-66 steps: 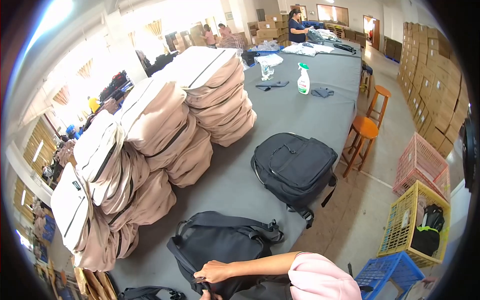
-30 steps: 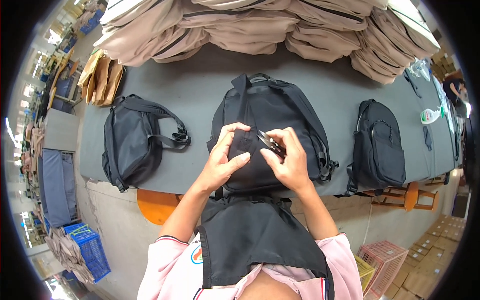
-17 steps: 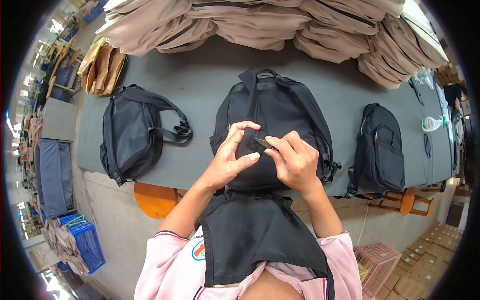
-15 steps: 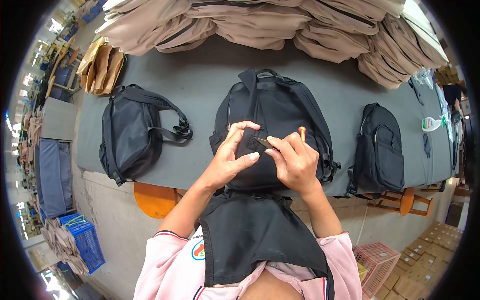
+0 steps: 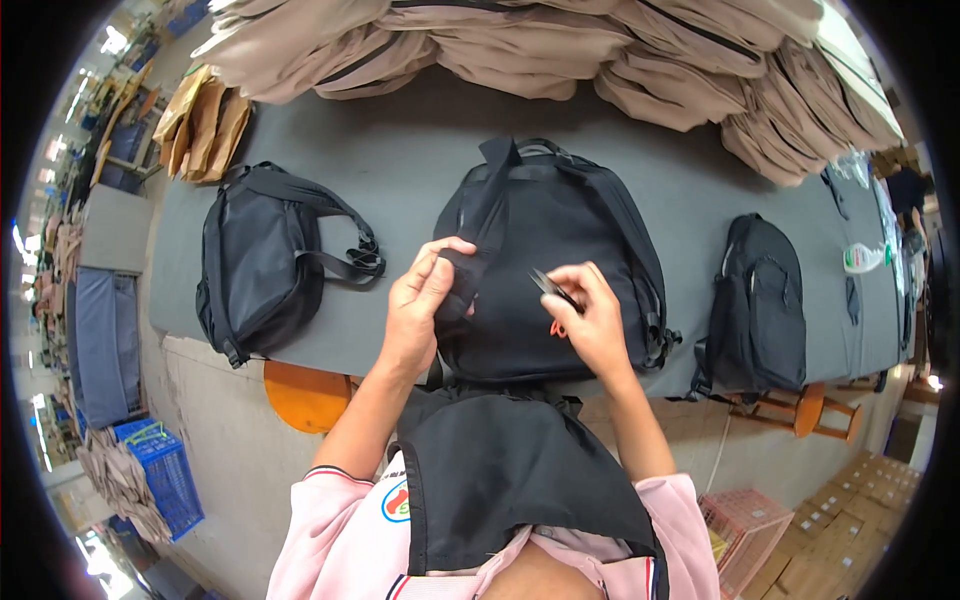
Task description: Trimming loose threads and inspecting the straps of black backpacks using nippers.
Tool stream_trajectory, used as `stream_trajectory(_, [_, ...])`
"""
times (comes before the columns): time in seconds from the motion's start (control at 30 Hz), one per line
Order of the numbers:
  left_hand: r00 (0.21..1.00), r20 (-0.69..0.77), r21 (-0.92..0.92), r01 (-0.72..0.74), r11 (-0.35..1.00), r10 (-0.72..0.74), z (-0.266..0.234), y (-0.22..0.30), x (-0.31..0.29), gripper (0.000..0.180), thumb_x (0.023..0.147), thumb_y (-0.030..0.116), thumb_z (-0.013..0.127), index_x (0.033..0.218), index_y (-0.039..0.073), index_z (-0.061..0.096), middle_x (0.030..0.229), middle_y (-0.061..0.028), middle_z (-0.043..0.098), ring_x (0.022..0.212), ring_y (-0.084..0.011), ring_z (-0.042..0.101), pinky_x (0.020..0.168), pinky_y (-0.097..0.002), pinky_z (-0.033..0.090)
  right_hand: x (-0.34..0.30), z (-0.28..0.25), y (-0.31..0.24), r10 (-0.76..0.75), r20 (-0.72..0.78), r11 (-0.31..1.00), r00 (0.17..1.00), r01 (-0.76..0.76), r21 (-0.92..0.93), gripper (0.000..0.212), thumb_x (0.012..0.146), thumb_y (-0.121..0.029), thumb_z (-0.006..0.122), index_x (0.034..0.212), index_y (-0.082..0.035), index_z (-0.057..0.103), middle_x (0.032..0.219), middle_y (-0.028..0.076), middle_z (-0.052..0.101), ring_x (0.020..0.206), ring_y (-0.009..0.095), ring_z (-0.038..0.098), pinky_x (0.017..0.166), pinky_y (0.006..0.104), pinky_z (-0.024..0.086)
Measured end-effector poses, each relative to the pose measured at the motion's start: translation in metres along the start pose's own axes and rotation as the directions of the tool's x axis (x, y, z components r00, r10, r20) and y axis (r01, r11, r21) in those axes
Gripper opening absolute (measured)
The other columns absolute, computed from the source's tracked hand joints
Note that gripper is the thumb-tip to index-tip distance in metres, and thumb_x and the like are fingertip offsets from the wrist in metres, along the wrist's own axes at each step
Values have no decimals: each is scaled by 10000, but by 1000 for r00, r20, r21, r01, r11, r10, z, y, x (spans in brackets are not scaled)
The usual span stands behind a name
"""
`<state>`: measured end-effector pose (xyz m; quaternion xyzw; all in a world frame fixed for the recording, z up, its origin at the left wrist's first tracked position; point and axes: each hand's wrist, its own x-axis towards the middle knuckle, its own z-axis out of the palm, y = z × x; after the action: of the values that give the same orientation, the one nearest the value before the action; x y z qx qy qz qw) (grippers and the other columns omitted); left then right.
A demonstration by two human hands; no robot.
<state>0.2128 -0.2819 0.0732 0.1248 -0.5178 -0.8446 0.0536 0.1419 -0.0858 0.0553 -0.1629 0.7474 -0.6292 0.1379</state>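
Observation:
A black backpack (image 5: 565, 230) lies on the grey table in front of me, its back panel and straps facing up. My left hand (image 5: 415, 300) is closed round one of its shoulder straps (image 5: 485, 215), with the thumb bent over the webbing. To the right, over the backpack's panel, my right hand (image 5: 590, 315) grips small thread snips (image 5: 545, 284). Their silver pointed blades face up and left, apart from the strap, and a bit of orange shows below the fingers. The palm hides most of the handle.
Another black backpack (image 5: 265, 260) lies at the left and a smaller one (image 5: 760, 300) at the right. Beige bags (image 5: 530, 55) are heaped along the far side. Brown paper bundles (image 5: 205, 125) stand far left, a spray bottle (image 5: 862, 258) far right. Stools (image 5: 305, 395) stand under the near edge.
The snips have drawn away from the strap to the right, and the orange part has swung from above my right hand to below it. My left hand has shifted left, turning the strap.

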Motion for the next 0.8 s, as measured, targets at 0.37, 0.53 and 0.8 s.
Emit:
stream_trajectory(0.37, [998,27,-217,59,974,-55,-14,-19,20,368,965,220,419,1183,-59,522,1404,-80,366,1073,-168,520,884,-316,460,23,39,-9,187,78,908,979,-203,368,128,899,-120,593,858,-19,525,719,-29,528,599,33,466,537,190,392])
stream_trajectory(0.53, [999,-28,-149,11,989,-15,-30,-17,48,346,914,190,546,1190,-19,564,1387,-87,415,1284,-170,345,1079,-309,214,9,46,-15,107,111,971,988,-128,200,109,894,-109,595,872,-7,564,710,-19,553,596,37,492,545,189,399])
stream_trajectory(0.8, [952,250,97,158,983,-178,-48,-42,76,419,886,209,608,1248,14,526,1292,-82,514,1240,-192,433,1043,-326,291,10,54,9,153,160,981,975,-170,96,181,887,-63,565,1055,-18,614,704,3,579,588,46,515,560,203,423])
